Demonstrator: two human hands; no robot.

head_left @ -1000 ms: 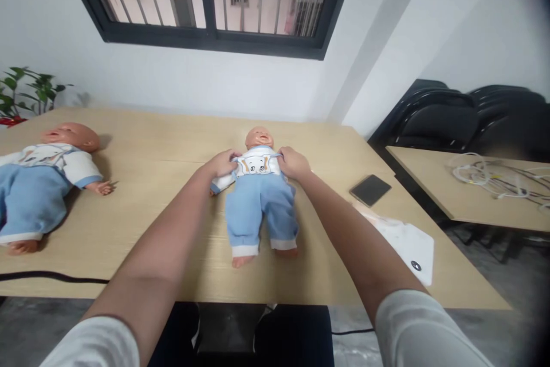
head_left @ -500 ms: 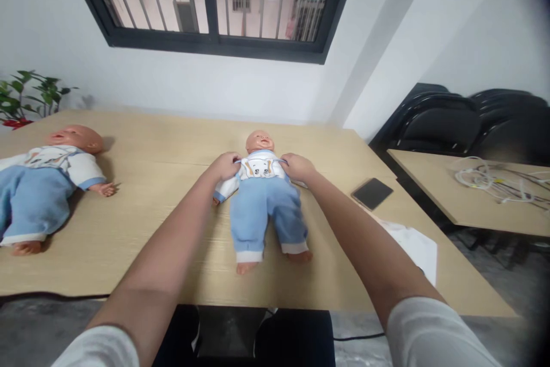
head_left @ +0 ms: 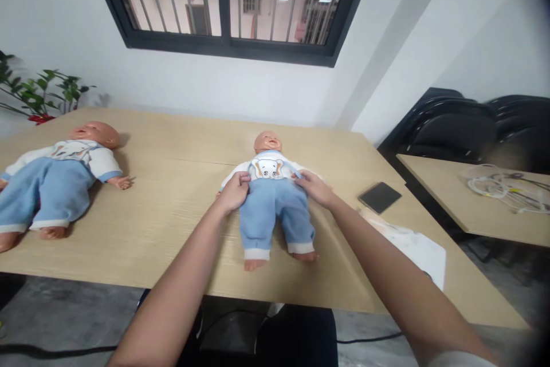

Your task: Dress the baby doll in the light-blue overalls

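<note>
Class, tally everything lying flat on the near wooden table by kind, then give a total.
Baby dolls: 2, the middle doll and the left doll
Dark phone: 1
White sheet: 1
Total: 4

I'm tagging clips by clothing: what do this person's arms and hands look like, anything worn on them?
The left hand and right hand are bare: no gloves, rings or watch show. Both forearms are uncovered. A white sleeve shows high on the right arm; none is in view on the left.
</note>
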